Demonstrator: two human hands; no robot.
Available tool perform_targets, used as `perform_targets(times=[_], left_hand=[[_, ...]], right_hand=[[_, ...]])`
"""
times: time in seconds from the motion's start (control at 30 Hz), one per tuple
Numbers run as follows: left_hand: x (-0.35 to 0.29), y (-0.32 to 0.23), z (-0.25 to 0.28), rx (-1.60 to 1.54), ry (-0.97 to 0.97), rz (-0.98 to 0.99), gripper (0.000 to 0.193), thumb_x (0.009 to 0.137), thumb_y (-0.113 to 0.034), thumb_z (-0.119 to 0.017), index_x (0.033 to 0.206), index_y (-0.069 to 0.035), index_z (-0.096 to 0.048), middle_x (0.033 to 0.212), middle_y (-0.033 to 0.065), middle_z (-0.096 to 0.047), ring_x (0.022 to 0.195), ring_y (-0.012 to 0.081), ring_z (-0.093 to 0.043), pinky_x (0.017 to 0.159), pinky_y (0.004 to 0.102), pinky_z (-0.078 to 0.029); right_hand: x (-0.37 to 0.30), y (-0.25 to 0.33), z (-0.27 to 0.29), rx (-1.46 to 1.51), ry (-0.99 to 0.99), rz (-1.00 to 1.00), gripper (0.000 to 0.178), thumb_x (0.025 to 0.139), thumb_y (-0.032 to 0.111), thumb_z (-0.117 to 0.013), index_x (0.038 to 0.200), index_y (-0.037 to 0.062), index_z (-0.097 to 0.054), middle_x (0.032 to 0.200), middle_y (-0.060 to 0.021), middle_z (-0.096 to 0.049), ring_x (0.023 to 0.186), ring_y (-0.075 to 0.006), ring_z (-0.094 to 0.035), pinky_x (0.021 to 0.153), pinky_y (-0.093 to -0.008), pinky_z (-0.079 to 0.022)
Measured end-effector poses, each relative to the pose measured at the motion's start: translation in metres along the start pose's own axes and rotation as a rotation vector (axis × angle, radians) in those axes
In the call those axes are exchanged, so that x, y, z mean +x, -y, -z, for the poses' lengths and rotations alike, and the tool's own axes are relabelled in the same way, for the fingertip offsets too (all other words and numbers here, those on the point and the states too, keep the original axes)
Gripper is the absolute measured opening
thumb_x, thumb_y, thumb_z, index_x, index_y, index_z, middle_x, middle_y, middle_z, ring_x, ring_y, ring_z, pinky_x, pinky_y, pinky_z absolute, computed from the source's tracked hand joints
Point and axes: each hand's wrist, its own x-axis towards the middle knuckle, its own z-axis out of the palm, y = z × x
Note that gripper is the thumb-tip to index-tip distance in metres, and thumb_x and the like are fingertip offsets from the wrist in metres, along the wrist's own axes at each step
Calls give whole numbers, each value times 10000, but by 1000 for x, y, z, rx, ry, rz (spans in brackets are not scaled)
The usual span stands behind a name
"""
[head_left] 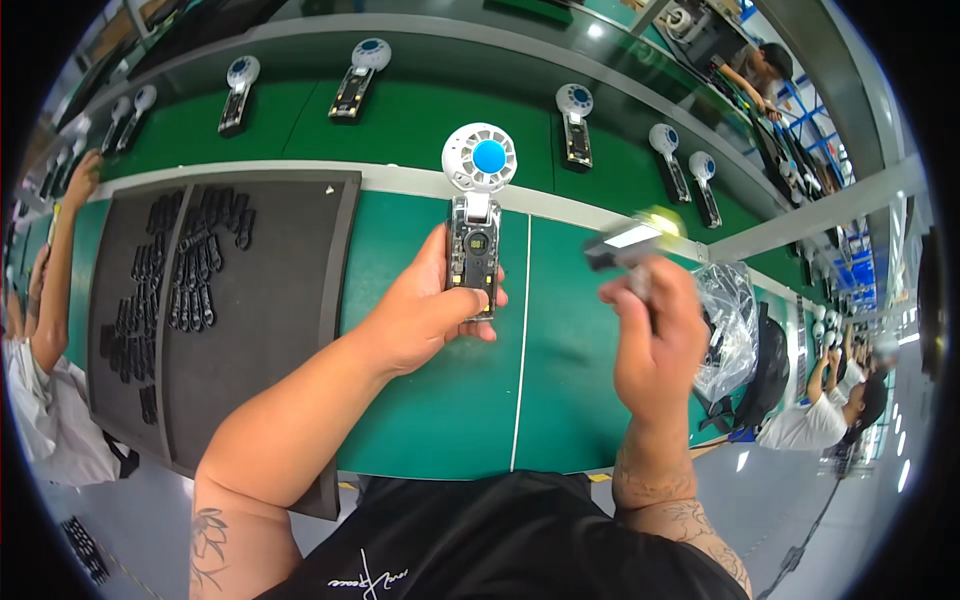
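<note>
My left hand (430, 300) is closed round the dark, see-through handle of a small handheld fan (476, 245). The fan stands upright, its round white grille with a blue centre at the top and a small round display on the handle. To the right, my right hand (655, 340) is raised over the bench, fingers closed on a small dark object with a bright white face (632, 236). Its far end looks yellow, and motion blur hides its kind. The two hands are apart, and the blurred object does not touch the fan.
A dark tray (260, 370) with several small black parts lies at left on the green bench (430, 430). Behind it runs a green conveyor (430, 135) carrying similar fans. A clear plastic bag (725, 330) is at right. Co-workers sit on both sides; one arm (62, 260) reaches in at left.
</note>
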Motion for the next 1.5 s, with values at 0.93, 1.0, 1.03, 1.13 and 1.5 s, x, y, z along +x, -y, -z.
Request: perform_targets(times=[0.93, 1.0, 1.03, 1.13, 1.5], left_hand=[[6, -1, 19, 79, 88, -74, 778, 884, 94, -531, 1579, -144, -276, 1270, 151, -561, 1084, 213, -615, 818, 358, -597], [6, 1, 13, 38, 68, -37, 736, 902, 81, -533, 1565, -135, -299, 1258, 150, -571, 1072, 210, -620, 818, 358, -598], [3, -1, 11, 1, 28, -11, 694, 919, 68, -535, 1550, -126, -323, 1245, 149, -581, 1060, 208, -624, 817, 358, -599], [6, -8, 17, -69, -55, 33, 612, 953, 42, -539, 1522, -108, -371, 1219, 148, -600, 1037, 202, -634, 816, 359, -600], [10, -5, 19, -124, 2, 34, 326, 1059, -103, -516, 1376, -26, -506, 1092, 144, -655, 919, 206, -667, 793, 352, -598]], right_hand=[[-3, 9, -32, 133, 43, 76, 414, 886, -73, -657, 1281, 37, -716, 917, -85, -707, 721, -225, -619, 663, -323, -512], [-2, -2, -42, 34, 85, 95, 412, 888, -71, -658, 1282, 38, -715, 911, -85, -703, 715, -230, -615, 657, -327, -507], [2, -11, -53, -49, 139, 122, 411, 889, -68, -659, 1283, 38, -714, 906, -86, -699, 709, -234, -610, 651, -331, -503], [8, -32, -71, -203, 201, 205, 407, 894, -56, -664, 1289, 32, -708, 904, -84, -686, 717, -245, -605, 659, -338, -498], [-10, -65, -65, -232, 383, -86, 373, 907, 5, -687, 1273, 59, -728, 979, -92, -680, 839, -253, -635, 749, -351, -518]])
